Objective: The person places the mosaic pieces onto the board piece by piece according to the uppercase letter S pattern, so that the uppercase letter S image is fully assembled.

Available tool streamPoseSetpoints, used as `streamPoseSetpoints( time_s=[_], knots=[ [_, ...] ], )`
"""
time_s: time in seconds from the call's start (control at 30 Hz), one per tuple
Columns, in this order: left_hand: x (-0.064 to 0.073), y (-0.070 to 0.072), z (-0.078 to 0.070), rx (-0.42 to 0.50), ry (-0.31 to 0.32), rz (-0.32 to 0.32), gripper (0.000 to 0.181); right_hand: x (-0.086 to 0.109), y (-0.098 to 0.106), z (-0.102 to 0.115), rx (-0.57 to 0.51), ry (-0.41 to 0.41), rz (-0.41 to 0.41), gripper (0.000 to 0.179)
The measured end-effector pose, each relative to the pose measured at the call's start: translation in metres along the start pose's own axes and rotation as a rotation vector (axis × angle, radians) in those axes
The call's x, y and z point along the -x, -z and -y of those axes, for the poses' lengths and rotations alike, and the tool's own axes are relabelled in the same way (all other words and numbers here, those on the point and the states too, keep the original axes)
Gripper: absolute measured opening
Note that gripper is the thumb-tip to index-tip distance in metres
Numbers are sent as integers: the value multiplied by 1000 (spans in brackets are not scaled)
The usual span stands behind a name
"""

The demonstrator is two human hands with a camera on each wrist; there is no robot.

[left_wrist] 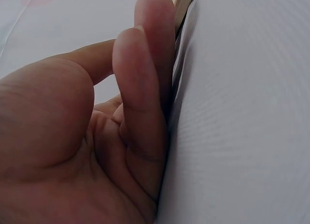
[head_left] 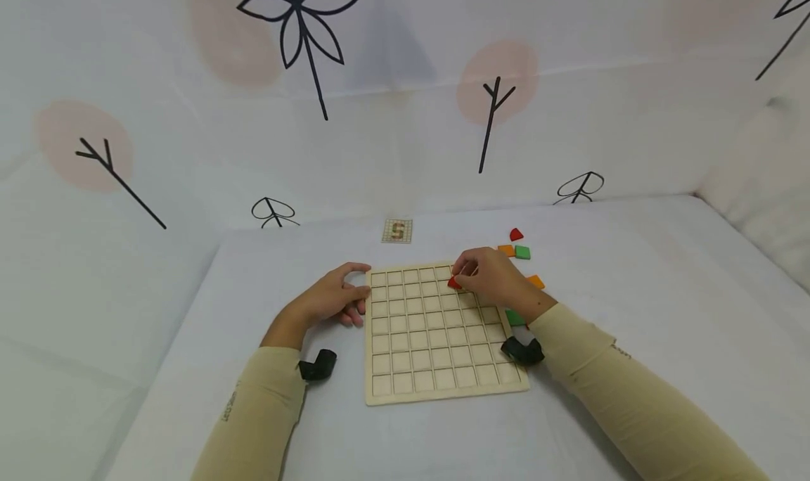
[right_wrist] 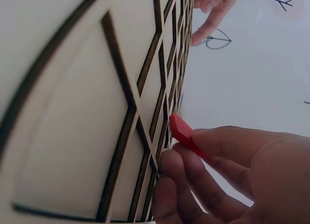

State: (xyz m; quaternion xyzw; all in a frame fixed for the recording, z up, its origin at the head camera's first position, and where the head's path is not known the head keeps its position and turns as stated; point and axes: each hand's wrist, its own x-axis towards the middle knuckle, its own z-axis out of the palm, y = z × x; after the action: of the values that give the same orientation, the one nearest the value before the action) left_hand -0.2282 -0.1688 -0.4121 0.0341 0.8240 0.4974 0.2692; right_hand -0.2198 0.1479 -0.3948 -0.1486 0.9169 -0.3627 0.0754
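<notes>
A wooden grid board point(head_left: 435, 321) of square cells lies on the white table. My right hand point(head_left: 492, 278) is over its upper right part and pinches a small red tile point(right_wrist: 181, 129) between thumb and fingers. In the right wrist view the tile is tilted, one end close to the grid; whether it touches the board I cannot tell. At the board's upper left edge rests my left hand point(head_left: 331, 298), its index finger and thumb against the rim and the other fingers loosely bent on the cloth. The left wrist view shows mostly the fingers and palm.
A small pattern card point(head_left: 397, 231) with an S figure lies behind the board. Right of it are a red quarter-round tile point(head_left: 516, 234), an orange tile point(head_left: 506, 251) and a green tile point(head_left: 522, 252). Another orange tile point(head_left: 536, 282) and green tile point(head_left: 515, 318) lie partly behind the right arm.
</notes>
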Motion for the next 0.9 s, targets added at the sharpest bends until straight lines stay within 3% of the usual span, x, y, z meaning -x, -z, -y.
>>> streamPoseSetpoints(
  time_s=[0.9],
  knots=[
    [-4,2,6,16,3,-1,53,-15,-4,4,7,-27,34,9]
  ],
)
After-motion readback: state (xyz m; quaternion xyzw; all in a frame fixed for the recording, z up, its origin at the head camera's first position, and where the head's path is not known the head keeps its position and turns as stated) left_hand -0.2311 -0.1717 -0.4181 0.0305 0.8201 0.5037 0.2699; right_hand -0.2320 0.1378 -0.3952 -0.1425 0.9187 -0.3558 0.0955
